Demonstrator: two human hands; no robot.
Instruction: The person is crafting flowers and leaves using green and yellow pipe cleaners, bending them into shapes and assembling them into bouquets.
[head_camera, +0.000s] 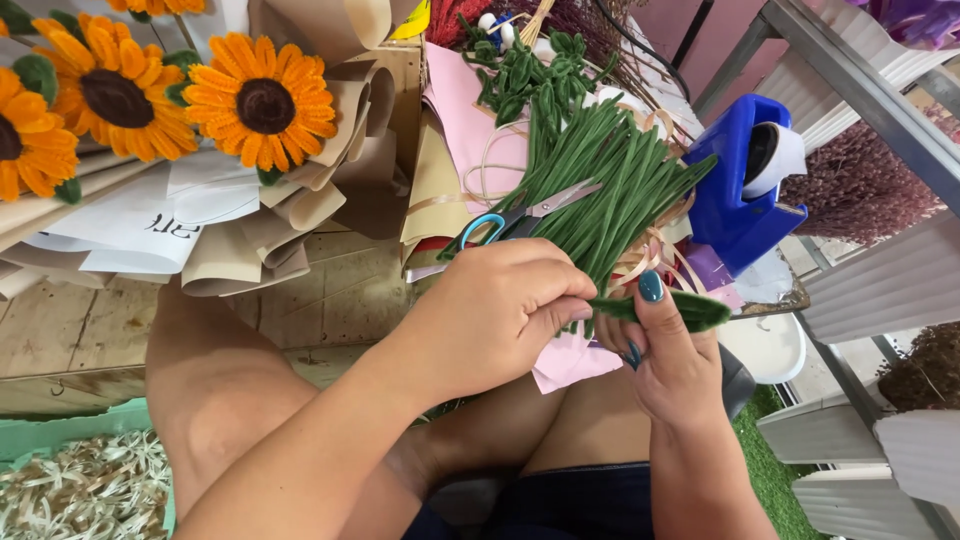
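Left hand (495, 310): pinched shut on green fuzzy stem (660, 308), over the lap.
Right hand (665, 355): fingers closed on same stem.
Green tray (60, 430): pale raffia bows (85, 490) inside.
Paper wraps (300, 190): orange sunflowers (262, 100).
Stem pile (600, 180): scissors (520, 218) on top.

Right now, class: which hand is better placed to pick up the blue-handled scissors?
Left, probably. The left hand lies just below the scissors on the green stems, pinching only the green piece. The right hand sits further off, supporting that piece.
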